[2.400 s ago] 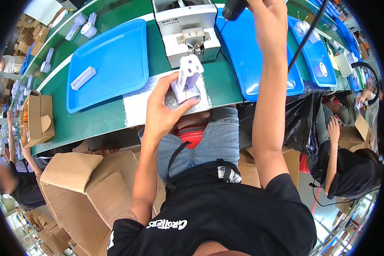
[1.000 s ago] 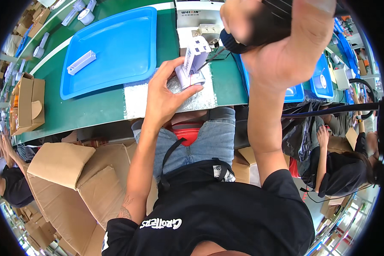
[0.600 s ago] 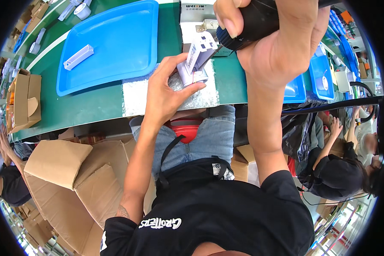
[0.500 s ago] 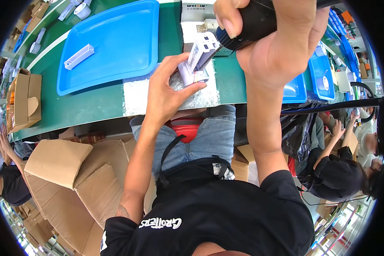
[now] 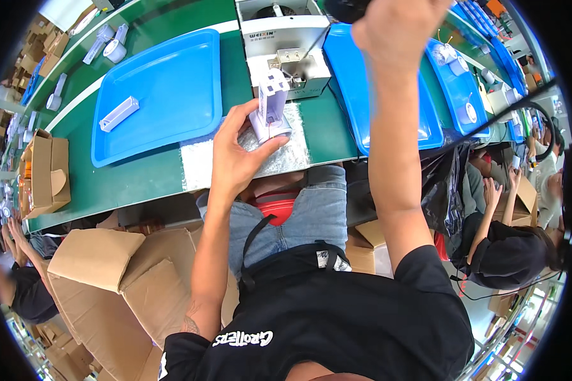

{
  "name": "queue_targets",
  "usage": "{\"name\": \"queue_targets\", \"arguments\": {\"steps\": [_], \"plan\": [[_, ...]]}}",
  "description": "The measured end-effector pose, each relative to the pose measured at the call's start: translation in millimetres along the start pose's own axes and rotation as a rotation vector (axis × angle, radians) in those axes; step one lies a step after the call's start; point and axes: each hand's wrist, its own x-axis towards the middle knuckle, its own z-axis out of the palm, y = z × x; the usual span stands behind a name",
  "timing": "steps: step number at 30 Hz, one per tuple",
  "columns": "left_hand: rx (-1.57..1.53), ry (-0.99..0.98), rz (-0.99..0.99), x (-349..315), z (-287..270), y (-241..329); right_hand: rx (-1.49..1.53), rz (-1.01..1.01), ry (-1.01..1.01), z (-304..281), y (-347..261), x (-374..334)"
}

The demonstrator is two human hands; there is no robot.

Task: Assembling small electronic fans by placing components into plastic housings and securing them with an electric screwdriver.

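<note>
My left hand [image 5: 232, 149] grips the round base of a white plastic fan housing [image 5: 273, 105], thumb on the near side and fingers behind. The housing stands upright on a silvery wrapped pad [image 5: 292, 152] near the table's front edge, its rectangular frame pointing away from me. A thin red wire shows at its base. High on the right, my right hand [image 5: 397, 32] is closed round a black powered screwdriver [image 5: 348, 9], partly cut off by the upper edge. Its slim bit angles down toward the screw feeder [image 5: 292, 66], a grey-white box behind the housing.
A blue tray [image 5: 171, 101] on the left holds a narrow white plastic part [image 5: 119, 114]. More blue trays [image 5: 353, 82] lie right of the feeder. A black cable [image 5: 496, 117] crosses at right. Open cardboard boxes [image 5: 95, 254] stand below left, and co-workers sit on both sides.
My right hand has drawn the screwdriver up and away from the housing, its bit now at the screw feeder. The housing, still in my left hand, stands more upright. The view has shifted slightly.
</note>
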Motion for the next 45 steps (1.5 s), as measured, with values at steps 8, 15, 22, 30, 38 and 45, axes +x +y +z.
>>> {"name": "queue_targets", "arguments": {"steps": [8, 15, 22, 30, 38, 45], "plan": [[-0.037, -0.001, 0.005, 0.4, 0.1, 0.4, 0.011, 0.057, -0.093, 8.7, 14.1, -9.1], [-0.002, 0.003, -0.001, 2.0, 0.8, 2.7, 0.085, 0.188, 0.053, 18.8, -23.5, -26.8], [-0.006, 0.012, 0.001, 0.9, -0.2, 1.5, 0.22, 0.25, 0.159, 48.2, -36.7, -45.4], [0.001, 0.02, -0.003, 0.4, -1.3, 0.0, 0.298, 0.322, 0.058, 52.3, -26.0, -63.9], [-0.023, -0.011, -0.02, 3.9, -1.5, 3.8, 0.324, 0.352, 0.105, 59.3, -26.2, -66.8], [0.0, 0.0, -0.021, -0.5, -2.8, 0.2, -0.117, 0.201, 0.083, 46.4, -23.6, -42.5]]}}
